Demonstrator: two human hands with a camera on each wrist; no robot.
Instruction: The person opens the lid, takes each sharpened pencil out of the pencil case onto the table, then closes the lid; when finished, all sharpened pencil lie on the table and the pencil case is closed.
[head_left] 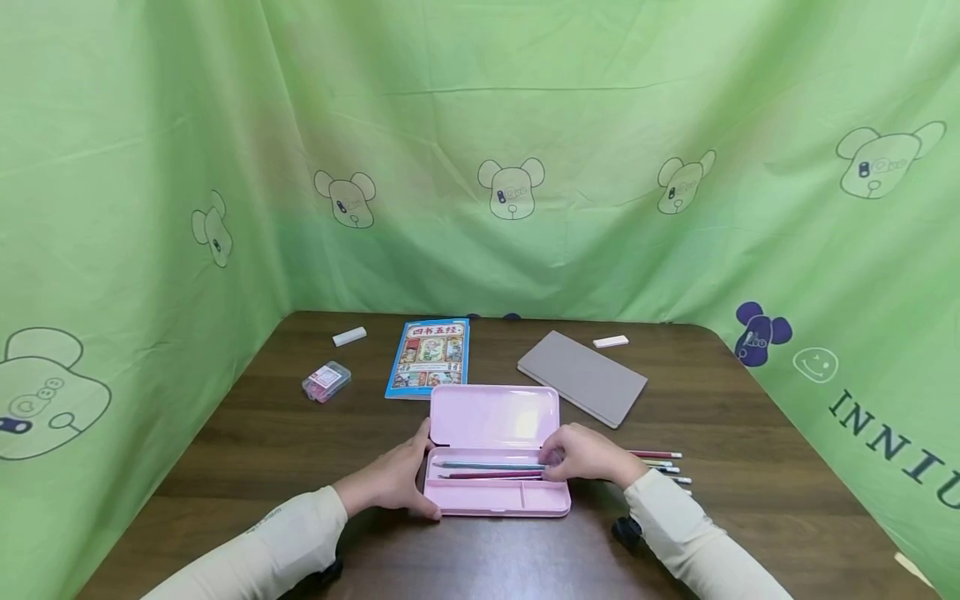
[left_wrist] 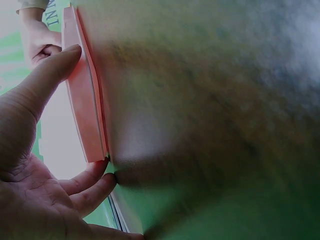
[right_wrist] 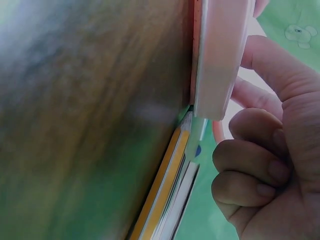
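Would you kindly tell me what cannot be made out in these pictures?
Pencils in the pink case, head view: right ends hidden by the right hand.
Loose pencils, head view: left ends behind the right arm.
Plastic box, head view: print too small to read.
Yellow pencil, right wrist view: cut off at the bottom edge.

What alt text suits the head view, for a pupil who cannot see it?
A person's left hand rests against an open pink pencil case; the right hand touches pencils inside. More pencils lie right of it on the wooden table; behind are a clear box, blue-edged book, gray notebook and two white blocks, with green fabric beyond.
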